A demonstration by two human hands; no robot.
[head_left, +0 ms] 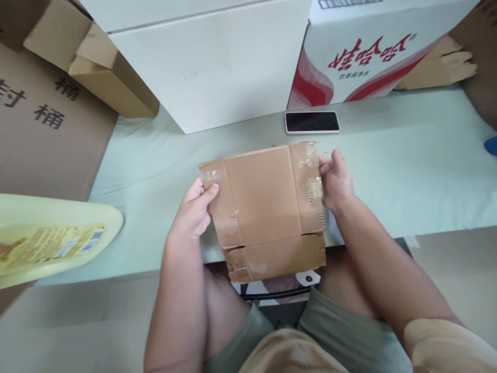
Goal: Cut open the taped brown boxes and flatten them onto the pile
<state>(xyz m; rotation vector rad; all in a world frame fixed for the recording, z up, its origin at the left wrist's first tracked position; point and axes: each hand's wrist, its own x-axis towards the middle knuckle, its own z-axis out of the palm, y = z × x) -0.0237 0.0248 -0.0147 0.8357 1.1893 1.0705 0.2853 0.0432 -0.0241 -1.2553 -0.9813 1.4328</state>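
A flattened piece of brown cardboard with creases, a folded lower flap and torn clear tape along its side edges is held over the table's front edge. My left hand pinches its left edge, thumb on top and fingers underneath. At the right edge is my right hand, its fingers curled against and partly behind the cardboard. The right thumb points up, off the cardboard. Several of the right fingers are hidden.
A phone lies beyond the cardboard on the green-covered table. Behind it stand a white box and a red-and-white printed carton. Brown boxes and a yellow bottle are on the left.
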